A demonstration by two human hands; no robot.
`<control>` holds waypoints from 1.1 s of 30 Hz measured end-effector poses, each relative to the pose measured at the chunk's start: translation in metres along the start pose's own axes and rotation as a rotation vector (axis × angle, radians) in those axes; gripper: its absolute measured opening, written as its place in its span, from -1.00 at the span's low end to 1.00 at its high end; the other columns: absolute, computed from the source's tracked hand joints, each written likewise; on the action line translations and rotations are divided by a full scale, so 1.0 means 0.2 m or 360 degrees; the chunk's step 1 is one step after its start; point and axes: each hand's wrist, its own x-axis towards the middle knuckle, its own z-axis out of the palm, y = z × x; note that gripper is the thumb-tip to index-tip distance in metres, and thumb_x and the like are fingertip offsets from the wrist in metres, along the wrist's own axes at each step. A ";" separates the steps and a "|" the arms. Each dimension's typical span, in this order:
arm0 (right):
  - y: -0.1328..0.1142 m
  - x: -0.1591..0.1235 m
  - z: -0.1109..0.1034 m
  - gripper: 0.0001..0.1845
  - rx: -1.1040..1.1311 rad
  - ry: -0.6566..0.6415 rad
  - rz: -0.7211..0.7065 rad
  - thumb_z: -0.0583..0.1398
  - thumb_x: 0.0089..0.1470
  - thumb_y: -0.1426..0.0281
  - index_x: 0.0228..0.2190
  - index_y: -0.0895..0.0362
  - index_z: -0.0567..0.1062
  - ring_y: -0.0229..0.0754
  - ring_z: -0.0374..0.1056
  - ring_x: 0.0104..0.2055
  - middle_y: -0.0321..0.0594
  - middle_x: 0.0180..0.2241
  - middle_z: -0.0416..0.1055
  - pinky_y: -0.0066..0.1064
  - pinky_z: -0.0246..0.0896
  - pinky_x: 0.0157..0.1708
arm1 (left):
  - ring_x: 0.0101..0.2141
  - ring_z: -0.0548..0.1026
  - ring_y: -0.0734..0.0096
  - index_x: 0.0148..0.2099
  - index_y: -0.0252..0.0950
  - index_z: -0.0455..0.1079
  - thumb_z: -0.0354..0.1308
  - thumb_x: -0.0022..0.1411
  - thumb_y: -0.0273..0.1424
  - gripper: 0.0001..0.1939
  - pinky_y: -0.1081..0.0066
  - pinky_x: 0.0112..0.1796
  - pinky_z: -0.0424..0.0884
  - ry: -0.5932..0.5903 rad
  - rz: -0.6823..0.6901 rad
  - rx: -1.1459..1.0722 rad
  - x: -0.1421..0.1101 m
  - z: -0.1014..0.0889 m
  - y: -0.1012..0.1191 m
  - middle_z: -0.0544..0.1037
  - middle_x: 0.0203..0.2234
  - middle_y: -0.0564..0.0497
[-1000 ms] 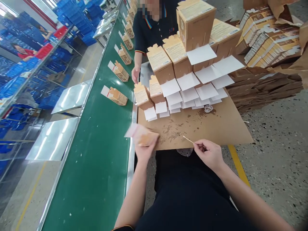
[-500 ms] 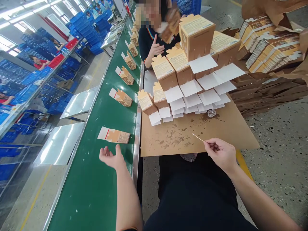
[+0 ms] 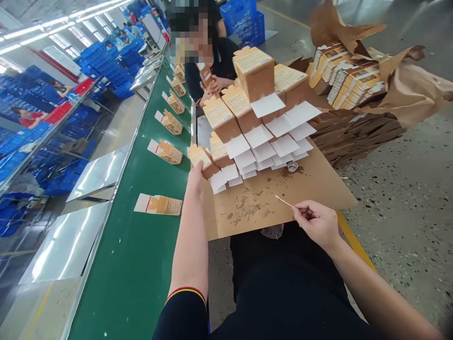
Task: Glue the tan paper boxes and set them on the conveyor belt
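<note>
My left hand [image 3: 196,174] reaches forward and closes on the nearest small brown carton [image 3: 198,157] at the front of a tiered stack of cartons [image 3: 247,104] with white flaps hanging open. My right hand [image 3: 316,223] pinches a thin wooden stick [image 3: 283,201] above the stained cardboard sheet [image 3: 304,189] that lies over my lap. A flat carton [image 3: 159,205] lies on the green conveyor belt [image 3: 141,264] to my left.
Several more cartons [image 3: 166,152] ride the belt farther away. A co-worker in a dark shirt [image 3: 212,80] handles a carton behind the stack. Bundles of flat cartons [image 3: 350,78] in torn brown paper sit at the right. A small clear dish [image 3: 292,165] rests on the cardboard.
My left hand put a carton down on the belt, let go, then reached forward to the front carton of the stack. The right hand stayed in place with the stick.
</note>
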 end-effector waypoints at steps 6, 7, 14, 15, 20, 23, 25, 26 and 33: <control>0.06 0.18 -0.14 -0.71 -0.0309 0.0108 0.0021 0.29 0.28 0.12 -0.37 0.02 0.64 -0.11 0.49 -0.51 -0.20 -0.49 0.58 -0.28 0.50 -0.42 | 0.34 0.54 -0.03 0.27 -0.14 0.56 0.43 0.29 -0.03 -0.40 0.11 0.26 0.54 0.0126 0.0272 -0.0327 -0.29 -0.15 -0.06 0.61 0.30 -0.13; 0.07 0.25 -0.17 -0.74 -0.0395 0.0062 0.0004 0.29 0.28 0.14 -0.37 0.02 0.63 -0.10 0.49 -0.49 -0.20 -0.48 0.58 -0.26 0.50 -0.40 | 0.37 0.51 -0.04 0.29 -0.12 0.54 0.44 0.27 0.00 -0.38 0.09 0.28 0.53 0.0093 0.0284 -0.0396 -0.37 -0.18 -0.08 0.59 0.33 -0.12; 0.16 0.69 -0.19 -0.72 -0.0912 -0.0436 -0.0097 0.31 0.16 0.41 -0.54 0.00 0.41 -0.05 0.46 -0.45 -0.17 -0.53 0.50 -0.27 0.30 -0.42 | 0.23 0.62 -0.14 0.17 -0.15 0.60 0.69 -0.02 -0.18 -0.29 -0.02 0.24 0.55 -0.0260 -0.0265 -0.0684 -0.87 -0.17 -0.35 0.69 0.18 -0.17; 0.18 0.72 -0.18 -0.70 -0.0922 -0.0472 -0.0118 0.32 0.16 0.40 -0.55 -0.01 0.39 -0.05 0.43 -0.47 -0.15 -0.55 0.49 -0.26 0.26 -0.43 | 0.20 0.65 -0.12 0.15 -0.17 0.59 0.71 -0.04 -0.20 -0.29 -0.02 0.22 0.56 -0.0263 -0.0318 -0.0671 -0.90 -0.15 -0.39 0.71 0.14 -0.17; 0.25 0.79 -0.17 -0.59 -0.0849 -0.0465 -0.0244 0.34 0.23 0.23 -0.59 -0.02 0.37 -0.13 0.29 -0.55 -0.14 -0.61 0.44 -0.26 0.13 -0.47 | 0.08 0.71 -0.01 0.06 -0.22 0.52 0.77 -0.16 -0.23 -0.24 -0.04 0.21 0.57 -0.0265 -0.0441 -0.0644 -0.92 -0.09 -0.48 0.73 0.05 -0.17; 0.25 0.78 -0.20 -0.57 -0.0778 -0.0361 -0.0249 0.36 0.25 0.14 -0.58 0.00 0.43 -0.13 0.32 -0.55 -0.13 -0.60 0.47 -0.27 0.17 -0.47 | 0.03 0.72 0.02 0.02 -0.23 0.48 0.79 -0.21 -0.24 -0.21 -0.07 0.20 0.57 -0.0252 -0.0489 -0.0662 -0.88 -0.08 -0.48 0.74 0.01 -0.16; 0.21 0.72 -0.22 -0.61 -0.0724 -0.0272 -0.0201 0.37 0.25 0.13 -0.54 0.01 0.49 -0.11 0.37 -0.52 -0.12 -0.57 0.50 -0.28 0.26 -0.44 | 0.04 0.72 0.02 0.02 -0.23 0.47 0.79 -0.21 -0.24 -0.20 -0.07 0.22 0.56 -0.0200 -0.0472 -0.0683 -0.87 -0.07 -0.48 0.73 0.02 -0.17; 0.19 0.67 -0.22 -0.64 -0.0686 -0.0232 -0.0171 0.37 0.26 0.13 -0.50 0.02 0.53 -0.11 0.40 -0.51 -0.13 -0.55 0.52 -0.28 0.31 -0.43 | 0.06 0.72 0.02 0.03 -0.23 0.47 0.79 -0.21 -0.23 -0.20 -0.06 0.22 0.55 -0.0164 -0.0449 -0.0695 -0.86 -0.07 -0.48 0.73 0.03 -0.17; 0.02 0.03 0.12 -0.82 -0.0125 -0.0666 -0.0297 0.24 0.31 0.41 -0.36 0.04 0.59 -0.20 0.48 -0.49 -0.26 -0.46 0.58 -0.40 0.42 -0.45 | 0.12 0.69 -0.05 0.05 -0.22 0.50 0.77 -0.19 -0.20 -0.21 -0.03 0.22 0.57 -0.0024 -0.0321 -0.0626 -0.86 -0.05 -0.47 0.71 0.07 -0.20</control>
